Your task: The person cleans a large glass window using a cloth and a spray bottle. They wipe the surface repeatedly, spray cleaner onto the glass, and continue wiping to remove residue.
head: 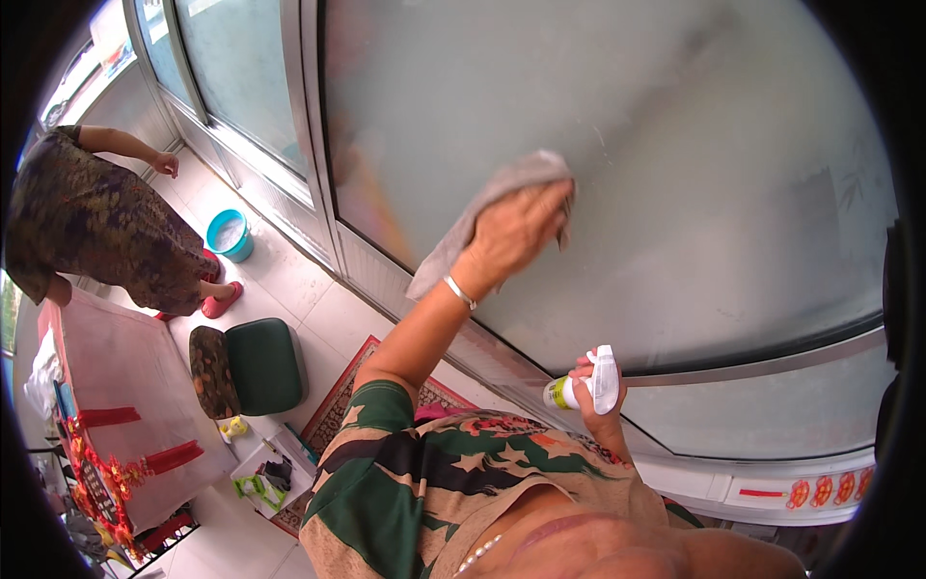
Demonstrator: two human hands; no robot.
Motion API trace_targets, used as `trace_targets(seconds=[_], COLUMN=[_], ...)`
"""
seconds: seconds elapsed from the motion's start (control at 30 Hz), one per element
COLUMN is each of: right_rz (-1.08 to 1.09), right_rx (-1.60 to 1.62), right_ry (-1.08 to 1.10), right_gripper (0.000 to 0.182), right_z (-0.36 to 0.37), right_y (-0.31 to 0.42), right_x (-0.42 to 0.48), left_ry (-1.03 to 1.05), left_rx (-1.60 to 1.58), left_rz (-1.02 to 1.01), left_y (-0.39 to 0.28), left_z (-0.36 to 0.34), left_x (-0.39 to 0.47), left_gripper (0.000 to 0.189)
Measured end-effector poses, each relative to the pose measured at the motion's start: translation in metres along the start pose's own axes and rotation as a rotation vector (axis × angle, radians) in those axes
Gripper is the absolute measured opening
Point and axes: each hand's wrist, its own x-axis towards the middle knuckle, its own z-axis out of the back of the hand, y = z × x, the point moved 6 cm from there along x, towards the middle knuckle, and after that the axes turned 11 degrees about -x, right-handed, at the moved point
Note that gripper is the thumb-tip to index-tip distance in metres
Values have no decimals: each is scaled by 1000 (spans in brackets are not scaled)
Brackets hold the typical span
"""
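My left hand (517, 221), with a silver bangle at the wrist, presses a greyish cloth (463, 235) against a large frosted glass pane (694, 188). Part of the cloth hangs down past the wrist. The hand looks slightly blurred. Lower down, close to my body, my right hand (606, 423) grips a white spray bottle (561, 393) with a yellow-green label. Its white trigger head (605, 380) points up, and some of my fingers are hidden behind it. A metal frame (376, 260) borders the pane.
At the left, another person (108, 217) stands near a turquoise bucket (230, 235). A green-seated chair (264, 367), a pink-covered table (130, 362) and a low white stand (264, 478) with small items are behind my left arm. A patterned rug (340, 394) lies beneath me.
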Motion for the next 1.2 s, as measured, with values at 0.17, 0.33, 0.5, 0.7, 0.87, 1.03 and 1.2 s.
trace_targets(seconds=[0.17, 0.33, 0.5, 0.7, 0.87, 1.03, 1.2], right_rz=[-101, -120, -159, -148, -68, -112, -140], right_rx=[110, 119, 134, 142, 41, 131, 141], right_ry=[-22, -59, -13, -35, -12, 6, -47], right_gripper=[51, 29, 38, 46, 46, 45, 46], right_z=[3, 5, 5, 7, 7, 5, 3], right_y=[9, 0, 3, 8, 0, -6, -14], right_x=[4, -5, -1, 3, -2, -5, -16], left_ry=[-279, -293, 9, -126, -57, 186, -2], left_rx=[143, -25, -76, -40, -72, -98, 28], left_rz=[-33, -35, -144, -147, -144, -95, 143], left_y=[32, 24, -11, 1, -7, -23, 24], left_z=[44, 33, -18, 14, -7, -63, -21], left_x=[50, 53, 7, 57, 46, -35, -19], left_gripper=[49, 47, 49, 46, 47, 46, 48])
